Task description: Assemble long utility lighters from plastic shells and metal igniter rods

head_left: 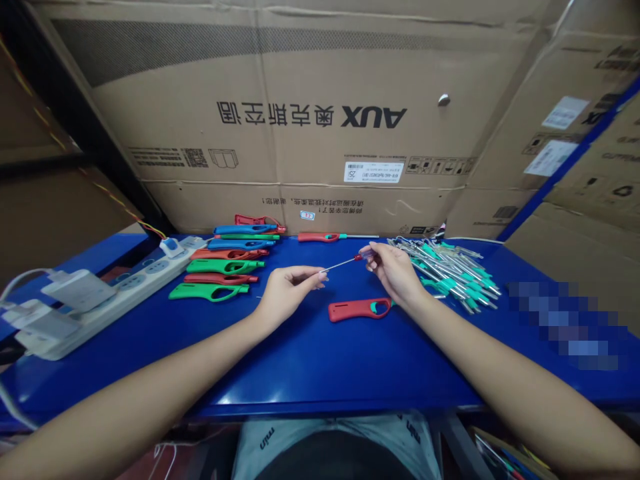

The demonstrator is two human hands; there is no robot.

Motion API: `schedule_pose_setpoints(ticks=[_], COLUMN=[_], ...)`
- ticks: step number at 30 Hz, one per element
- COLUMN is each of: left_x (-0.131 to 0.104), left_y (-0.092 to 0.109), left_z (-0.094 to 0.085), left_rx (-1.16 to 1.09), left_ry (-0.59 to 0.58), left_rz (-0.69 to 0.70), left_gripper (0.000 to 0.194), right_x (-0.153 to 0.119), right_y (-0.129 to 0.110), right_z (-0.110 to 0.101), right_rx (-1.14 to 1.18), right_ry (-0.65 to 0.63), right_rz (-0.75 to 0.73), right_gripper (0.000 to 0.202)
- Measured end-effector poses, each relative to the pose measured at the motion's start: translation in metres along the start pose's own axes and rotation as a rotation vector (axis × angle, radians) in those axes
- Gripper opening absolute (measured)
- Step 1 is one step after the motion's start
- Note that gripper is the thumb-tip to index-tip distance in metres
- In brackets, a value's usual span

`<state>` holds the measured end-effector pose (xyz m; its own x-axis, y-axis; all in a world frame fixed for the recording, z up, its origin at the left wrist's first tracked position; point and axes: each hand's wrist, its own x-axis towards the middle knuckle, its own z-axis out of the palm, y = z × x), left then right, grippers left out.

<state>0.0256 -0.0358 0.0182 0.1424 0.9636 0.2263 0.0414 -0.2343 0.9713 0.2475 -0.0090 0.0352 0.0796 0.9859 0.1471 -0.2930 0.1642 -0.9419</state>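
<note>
A slim screwdriver [341, 265] with a thin metal shaft and a red collar is held level above the table between my two hands. My right hand [393, 270] is closed around its clear handle, which the fingers partly cover. The fingertips of my left hand [293, 290] pinch the other end of the shaft, so the tip is hidden. Below my hands lies a red long-necked lighter [353, 311] with a green trigger; its front end runs behind my right wrist. Behind, another red lighter [317, 237] with a long metal tube lies near the cardboard.
Red, green and blue lighter casings [220, 267] lie stacked at left, beside a white power strip [135, 283] with plugs. A pile of metal tubes with green parts [457, 273] lies at right. A large cardboard sheet [300, 67] stands behind the blue table [300, 373].
</note>
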Motion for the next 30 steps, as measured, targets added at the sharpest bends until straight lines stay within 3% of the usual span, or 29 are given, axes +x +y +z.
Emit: schedule_pose_setpoints(ticks=[6,10,22,30], left_x=[0.005,0.005,0.003,0.003], left_y=[0.005,0.01,0.008,0.003], left_z=[0.001,0.003,0.006,0.006], left_rx=[-0.445,-0.578,-0.606,-0.613], left_ry=[0.077,0.069,0.07,-0.008], left_rz=[-0.307,-0.435,-0.501,-0.502], left_gripper=[0.017,0.018,0.019,0.02], right_x=[0.0,-0.003,-0.006,-0.006], right_y=[0.004,0.004,0.004,0.002], right_z=[-0.003,-0.002,-0.001,0.0], right_rx=[-0.13,-0.287,-0.397,-0.388], right_ry=[0.019,-0.013,-0.025,-0.021], right_rz=[-0.143,-0.189,-0.232,-0.212], right_gripper=[0.026,0.032,0.033,0.033])
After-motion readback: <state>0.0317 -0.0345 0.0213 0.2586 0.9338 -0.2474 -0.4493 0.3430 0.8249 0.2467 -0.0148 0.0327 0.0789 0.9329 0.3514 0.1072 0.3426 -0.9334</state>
